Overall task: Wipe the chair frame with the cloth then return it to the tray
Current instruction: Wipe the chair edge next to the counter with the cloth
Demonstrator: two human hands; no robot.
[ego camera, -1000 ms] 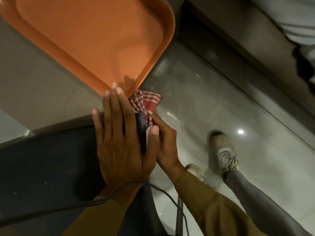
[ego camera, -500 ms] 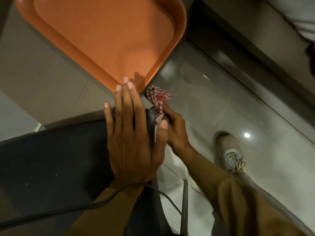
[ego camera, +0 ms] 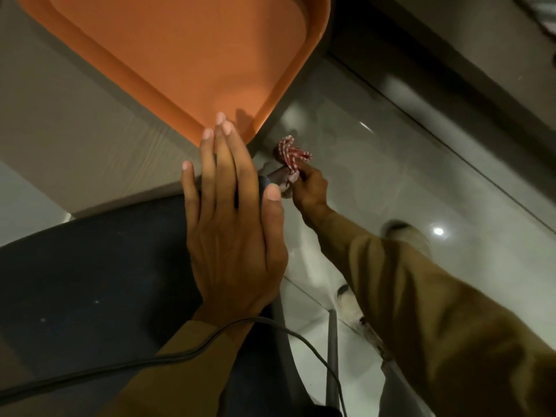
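From the head view, the left hand (ego camera: 233, 224) is laid flat on the dark chair (ego camera: 90, 266), fingers straight and spread narrowly, holding nothing. Just right of the chair's edge, the red checked cloth (ego camera: 291, 155) is bunched in the closed fingers of the right hand (ego camera: 310, 191) and pressed at the frame. The orange tray (ego camera: 186, 61) is seen beyond the chair, on the table (ego camera: 75, 139)

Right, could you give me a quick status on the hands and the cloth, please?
Left hand flat on chair seat. Right hand gripping cloth at chair edge. Tray empty. Nothing in the way.
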